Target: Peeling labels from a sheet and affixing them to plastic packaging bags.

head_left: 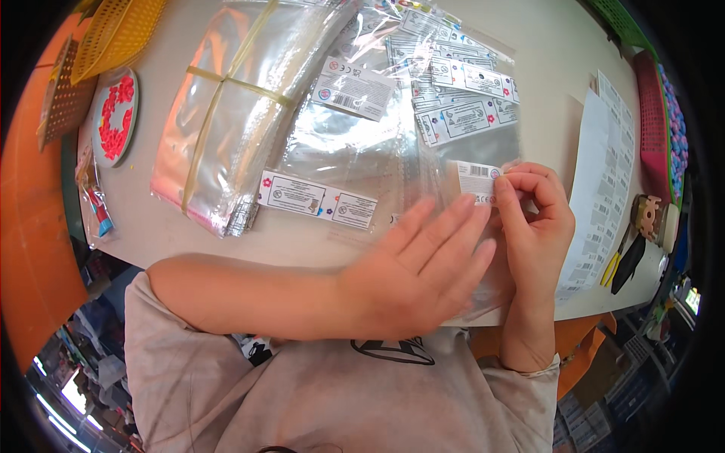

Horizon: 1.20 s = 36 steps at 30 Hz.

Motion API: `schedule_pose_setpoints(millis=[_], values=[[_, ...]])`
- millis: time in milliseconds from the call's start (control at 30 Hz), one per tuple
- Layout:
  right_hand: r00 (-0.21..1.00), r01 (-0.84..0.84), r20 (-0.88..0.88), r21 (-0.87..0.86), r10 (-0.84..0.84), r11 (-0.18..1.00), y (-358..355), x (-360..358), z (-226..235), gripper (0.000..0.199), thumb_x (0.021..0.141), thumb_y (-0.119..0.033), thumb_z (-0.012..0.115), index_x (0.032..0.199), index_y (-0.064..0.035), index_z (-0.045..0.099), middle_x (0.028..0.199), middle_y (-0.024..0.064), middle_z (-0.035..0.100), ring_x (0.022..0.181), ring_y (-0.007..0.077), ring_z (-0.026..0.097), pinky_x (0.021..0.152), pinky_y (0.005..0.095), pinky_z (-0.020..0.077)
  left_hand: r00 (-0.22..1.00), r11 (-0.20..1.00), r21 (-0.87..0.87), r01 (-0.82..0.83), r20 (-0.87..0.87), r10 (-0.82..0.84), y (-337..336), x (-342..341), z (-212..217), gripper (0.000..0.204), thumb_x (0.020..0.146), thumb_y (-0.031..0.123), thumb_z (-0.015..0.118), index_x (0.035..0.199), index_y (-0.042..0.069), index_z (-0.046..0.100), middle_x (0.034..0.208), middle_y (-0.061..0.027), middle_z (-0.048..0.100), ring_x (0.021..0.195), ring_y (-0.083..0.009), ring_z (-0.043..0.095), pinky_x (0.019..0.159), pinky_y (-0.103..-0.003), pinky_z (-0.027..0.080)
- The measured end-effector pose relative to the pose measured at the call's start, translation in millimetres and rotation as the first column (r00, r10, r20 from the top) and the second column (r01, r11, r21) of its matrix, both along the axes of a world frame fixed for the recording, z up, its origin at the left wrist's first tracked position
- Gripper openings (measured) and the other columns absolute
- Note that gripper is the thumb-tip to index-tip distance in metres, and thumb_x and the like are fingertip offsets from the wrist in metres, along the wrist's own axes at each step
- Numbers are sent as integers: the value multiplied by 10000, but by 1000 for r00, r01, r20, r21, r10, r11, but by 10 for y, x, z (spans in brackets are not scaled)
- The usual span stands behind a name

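My left hand [427,260] reaches across from the left, flat with its fingers stretched out and a little blurred. It hovers over or rests on the clear plastic bags; which, I cannot tell. Thumb and forefinger of my right hand [538,219] pinch the right edge of a small white barcode label [472,180], over a clear bag [491,147]. Whether the bag's film is pinched too is unclear. Left of it, another clear bag [340,155] carries a white barcode label [355,88] and a flower-printed paper strip [317,199].
A tied stack of clear bags [219,113] lies left of centre. Flower-printed strips [468,117] pile up at the back. A plate [130,147] with red pieces and a yellow basket [124,34] stand left. Label sheets [596,196], black-and-yellow cutters [627,264] and a pink basket [651,113] are right.
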State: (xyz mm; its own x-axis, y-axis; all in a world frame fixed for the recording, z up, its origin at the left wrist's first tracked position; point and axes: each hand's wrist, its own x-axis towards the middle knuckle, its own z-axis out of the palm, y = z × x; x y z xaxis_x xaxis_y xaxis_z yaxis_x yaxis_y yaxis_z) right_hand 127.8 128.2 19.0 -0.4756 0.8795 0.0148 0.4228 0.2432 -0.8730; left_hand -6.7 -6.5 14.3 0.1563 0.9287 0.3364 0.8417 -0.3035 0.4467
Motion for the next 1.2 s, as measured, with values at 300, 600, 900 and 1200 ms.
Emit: schedule_pose_setpoints(millis=[300, 600, 900, 1200], values=[[999, 42, 5, -63, -42, 997, -21, -28, 25, 59, 858, 10, 686, 876, 24, 631, 996, 36, 586, 715, 51, 524, 573, 177, 435, 985, 972, -223, -69, -167, 32, 56, -84, -3, 741, 746, 467, 685, 1312, 11, 542, 1454, -244, 415, 1371, -412, 363, 1108, -568, 273], [996, 45, 81, 16, -46, 999, -26, -27, 6, 97, 836, 1, 714, 886, 6, 631, 989, 33, 588, 720, 45, 526, 562, 174, 430, 970, 970, -220, -106, -236, 52, 7, -20, -57, 767, 768, 492, 661, 1362, 31, 507, 1469, -242, 402, 1372, -401, 372, 1097, -551, 296], [995, -44, 98, 271, 18, 962, -20, -6, 54, 271, 723, -11, 801, 928, -59, 630, 1047, 17, 588, 697, 67, 495, 534, 195, 396, 965, 964, -237, -119, -255, 56, -11, -10, -27, 789, 757, 532, 648, 1369, 53, 508, 1477, -221, 402, 1373, -384, 377, 1089, -562, 297], [949, 314, -11, -76, -315, 946, 85, 35, 75, 154, 886, -121, 710, 886, 10, 631, 700, 2, 615, 595, 51, 529, 530, 199, 414, 968, 959, -248, -136, -241, 75, -19, -9, -11, 790, 755, 535, 660, 1369, 64, 503, 1495, -211, 377, 1376, -372, 366, 1093, -571, 276]])
